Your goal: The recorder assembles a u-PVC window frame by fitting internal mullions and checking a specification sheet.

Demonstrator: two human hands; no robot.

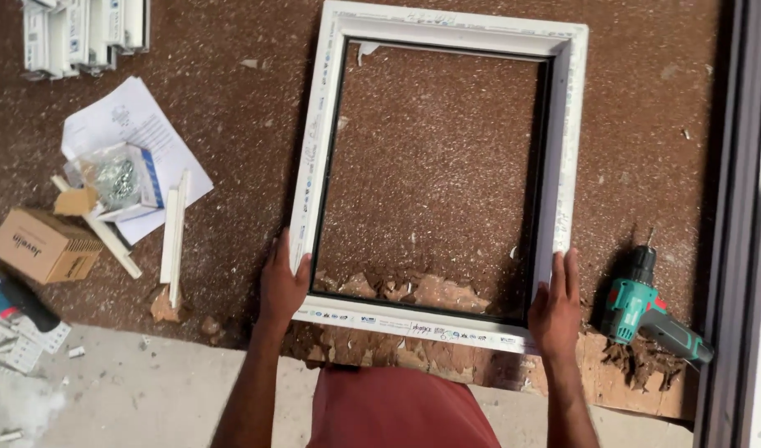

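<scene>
My hands flank the frame on the worktable; drill right, cardboard box far left.

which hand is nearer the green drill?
Right. The right hand grips the white window frame corner just left of the green drill; the left hand holds the far corner.

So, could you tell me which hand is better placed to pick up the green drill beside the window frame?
Probably the right hand. It grips the near right corner of the white window frame, and the green drill lies just beside it. The left hand holds the opposite corner, with the frame between it and the drill.
</scene>
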